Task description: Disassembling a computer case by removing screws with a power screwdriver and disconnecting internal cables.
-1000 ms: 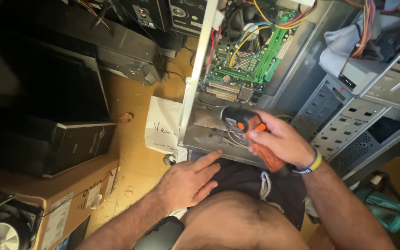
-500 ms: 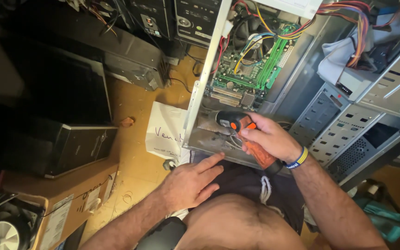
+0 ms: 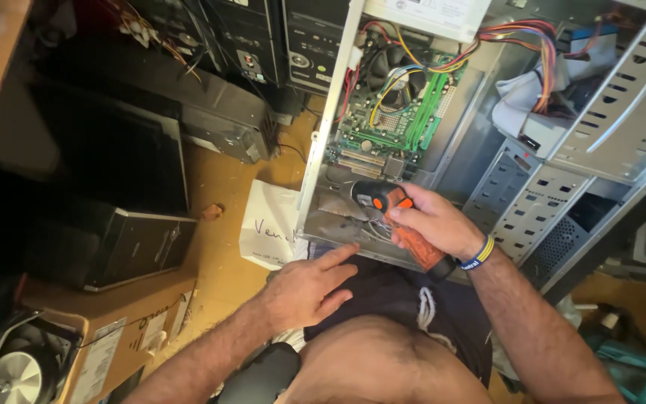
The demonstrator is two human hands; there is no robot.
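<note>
The right hand (image 3: pixel 431 223) is wrapped tight around an orange and black electric screwdriver (image 3: pixel 398 224), fingers curled fully over the grip. The tool's long axis runs on a slant, from the butt end low at the right, near the wrist with its blue and yellow wristband (image 3: pixel 478 254), up and to the left, where the black nose points into the bottom of the open computer case (image 3: pixel 323 172). The nose sits just below the green motherboard (image 3: pixel 398 120), over the bare metal floor of the case; the bit itself is hard to make out, so whether it touches a screw cannot be told.

The left hand (image 3: pixel 304 288) holds nothing. It lies flat and loosely spread, palm down, on the person's dark shorts (image 3: pixel 405 299), with the forefinger stretched out so that its tip reaches the lower edge of the case, near the screwdriver's nose but apart from it.

Inside the case, coloured cables (image 3: pixel 521 37) run from the top toward the perforated drive cage (image 3: pixel 532 202) on the right. A white sheet of paper (image 3: pixel 271 224) with handwriting lies on the wooden floor just beside the case's left wall. Further left stand black computer towers (image 3: pixel 136 247), and a cardboard box (image 3: pixel 114 329) with a fan (image 3: pixel 9 374) sits in the lower left corner.
</note>
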